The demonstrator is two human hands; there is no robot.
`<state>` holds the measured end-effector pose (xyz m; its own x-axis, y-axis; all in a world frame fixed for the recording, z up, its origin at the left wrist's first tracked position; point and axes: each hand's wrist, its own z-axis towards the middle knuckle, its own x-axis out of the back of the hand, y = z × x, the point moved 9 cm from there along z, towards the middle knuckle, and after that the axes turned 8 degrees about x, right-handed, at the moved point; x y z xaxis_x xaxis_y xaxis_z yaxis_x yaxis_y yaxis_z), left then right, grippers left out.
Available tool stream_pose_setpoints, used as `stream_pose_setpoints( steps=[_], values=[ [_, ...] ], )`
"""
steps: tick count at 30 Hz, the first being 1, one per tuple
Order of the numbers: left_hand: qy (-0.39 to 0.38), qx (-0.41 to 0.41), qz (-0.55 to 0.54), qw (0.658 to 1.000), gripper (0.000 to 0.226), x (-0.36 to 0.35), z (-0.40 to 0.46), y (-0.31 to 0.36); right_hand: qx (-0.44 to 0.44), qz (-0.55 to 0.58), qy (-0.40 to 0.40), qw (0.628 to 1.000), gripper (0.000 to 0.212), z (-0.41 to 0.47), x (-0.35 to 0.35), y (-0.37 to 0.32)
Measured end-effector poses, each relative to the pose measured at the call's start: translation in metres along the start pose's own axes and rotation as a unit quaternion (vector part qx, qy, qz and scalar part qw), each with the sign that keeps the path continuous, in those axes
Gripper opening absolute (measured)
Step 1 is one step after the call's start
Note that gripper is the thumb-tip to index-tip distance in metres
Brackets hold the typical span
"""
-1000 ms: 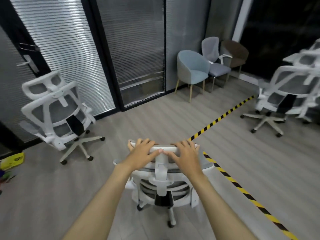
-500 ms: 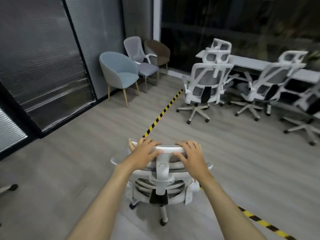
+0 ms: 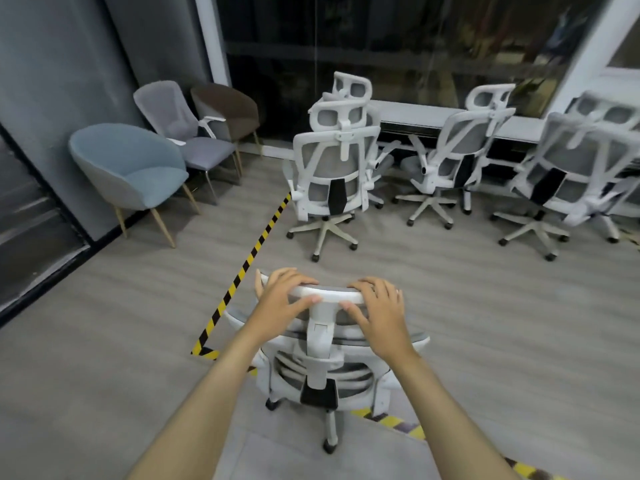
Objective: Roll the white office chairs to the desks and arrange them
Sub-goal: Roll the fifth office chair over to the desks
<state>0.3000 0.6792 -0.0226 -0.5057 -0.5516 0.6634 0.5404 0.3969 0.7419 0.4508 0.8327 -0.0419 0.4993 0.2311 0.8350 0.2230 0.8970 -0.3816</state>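
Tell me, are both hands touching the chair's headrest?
Touching. The head view shows the left hand and right hand with fingers curled over the white headrest.

The near chair (image 3: pixel 322 344) is placed at the front, with the left hand (image 3: pixel 282 299) and the right hand (image 3: pixel 379 306) laid side by side on its headrest. Behind it, four more chairs (image 3: pixel 334 171) are lined up before the long surface (image 3: pixel 426 116). Three seats (image 3: pixel 138 168) are set along the wall on the left. A striped line (image 3: pixel 249 261) is stuck on the floor between them.
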Motion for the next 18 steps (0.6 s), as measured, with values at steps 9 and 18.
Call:
stream_pose_setpoints(
  steps=[9,18],
  values=[
    [-0.020,0.010,-0.009,1.000,0.038,-0.099,0.186,0.065,-0.066,-0.012,-0.054,0.996,0.043,0.102,0.034,0.170],
    [-0.068,-0.044,-0.023,0.996,0.028,-0.192,0.374,0.115,-0.130,-0.055,-0.021,0.990,0.041,0.204,0.061,0.324]
  ],
)
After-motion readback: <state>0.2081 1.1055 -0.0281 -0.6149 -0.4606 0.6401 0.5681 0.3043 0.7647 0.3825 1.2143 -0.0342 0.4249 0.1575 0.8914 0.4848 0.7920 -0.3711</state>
